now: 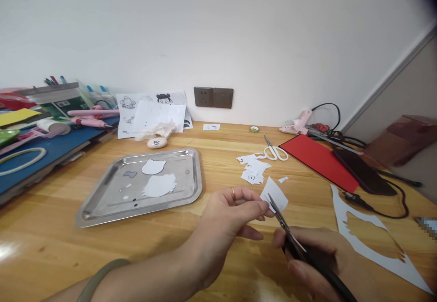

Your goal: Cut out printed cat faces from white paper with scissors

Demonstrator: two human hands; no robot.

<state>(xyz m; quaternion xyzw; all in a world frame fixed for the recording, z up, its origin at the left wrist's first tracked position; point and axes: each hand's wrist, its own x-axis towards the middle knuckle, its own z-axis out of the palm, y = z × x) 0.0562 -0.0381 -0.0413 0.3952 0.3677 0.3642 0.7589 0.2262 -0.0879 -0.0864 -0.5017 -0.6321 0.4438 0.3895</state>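
Observation:
My left hand (pixel 232 213) pinches a small white paper piece (pixel 276 194) between thumb and fingers, low in the middle of the view. My right hand (pixel 319 258) grips black-handled scissors (pixel 290 233), their blades angled up into the paper's lower edge. Both hands hover just above the wooden table (pixel 211 247). A ring sits on a left finger and a greenish bangle on the left wrist.
A metal tray (pixel 102 202) with white cut-out shapes lies to the left. Paper scraps (pixel 252 167), white scissors (pixel 275 151), red card (pixel 317 161), a dark phone (pixel 362 170) with cable and a large offcut sheet (pixel 341 206) lie to the right. Craft supplies crowd the far left.

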